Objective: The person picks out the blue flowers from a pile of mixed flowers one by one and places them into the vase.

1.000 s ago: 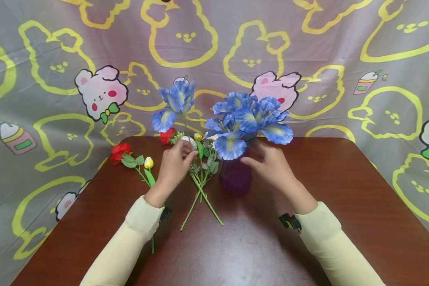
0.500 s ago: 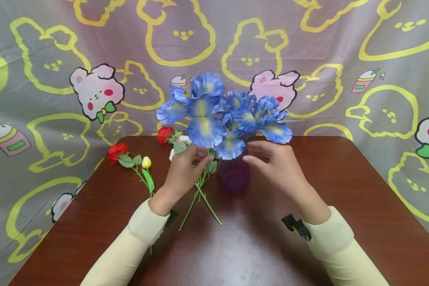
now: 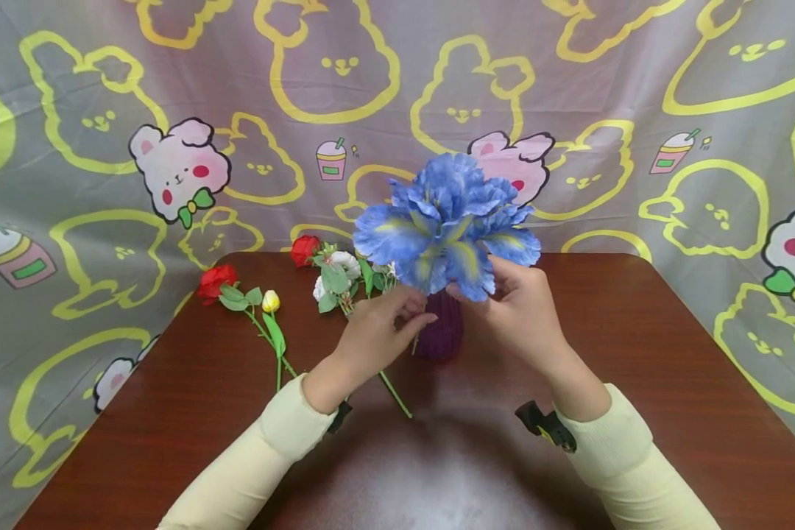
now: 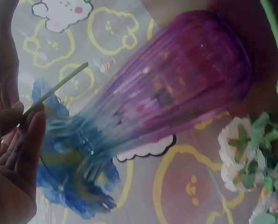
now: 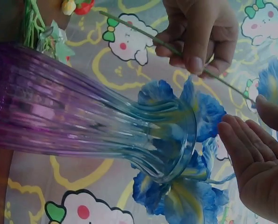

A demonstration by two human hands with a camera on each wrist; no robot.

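My left hand (image 3: 377, 327) pinches the thin green stem (image 5: 139, 30) of a blue artificial iris (image 3: 397, 232) between thumb and fingers. The bloom is held up in front of other blue irises (image 3: 513, 244), which stand in a ribbed glass vase (image 3: 442, 331). In the right wrist view the vase fades from purple to clear blue at its flared rim. My right hand (image 3: 526, 305) is beside the blooms, fingers loosely bent and thumb apart from them. Its thumb tip lies close to the held stem; I cannot tell whether they touch.
Left of the vase, white flowers (image 3: 342, 266) and a red rose (image 3: 305, 250) lie on the brown table (image 3: 636, 442). Farther left lie another red rose (image 3: 217, 283) and a yellow-white tulip (image 3: 271, 302). A cartoon-patterned curtain (image 3: 570, 88) hangs behind.
My left hand has carried the iris rightward, from beside the vase to in front of the other irises. My right hand has stayed close to the vase, shifting slightly.
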